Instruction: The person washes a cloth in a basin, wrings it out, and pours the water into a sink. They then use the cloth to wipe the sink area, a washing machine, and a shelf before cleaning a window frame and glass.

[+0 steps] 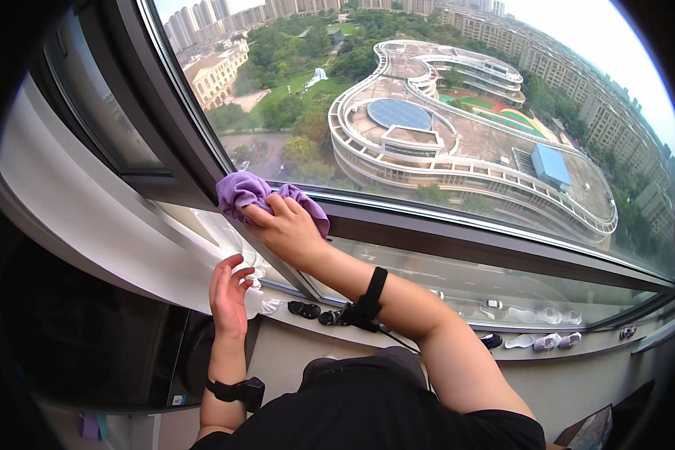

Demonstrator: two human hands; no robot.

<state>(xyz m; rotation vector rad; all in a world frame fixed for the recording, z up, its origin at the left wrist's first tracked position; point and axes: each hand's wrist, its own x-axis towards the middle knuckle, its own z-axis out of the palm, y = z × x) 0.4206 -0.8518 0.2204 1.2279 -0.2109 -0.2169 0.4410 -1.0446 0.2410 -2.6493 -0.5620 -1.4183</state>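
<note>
My right hand [289, 232] presses a bunched purple cloth [243, 194] into the lower left corner of a large window pane [315, 152], where the upright frame bar [169, 95] meets the dark horizontal rail [427, 239]. Part of the cloth is hidden beneath my fingers. My left hand [228, 298] is raised lower down and to the left, its fingers loosely curled and apart, holding nothing. Just behind it hangs a white curtain [124, 197].
Several shoes [304, 309] line the sill [410, 340] below the lower glass. A glossy black appliance or cabinet surface [90, 315] stands at left. Black straps with devices [365, 309] circle both arms, and a cable runs from the right one. Buildings and trees show outside.
</note>
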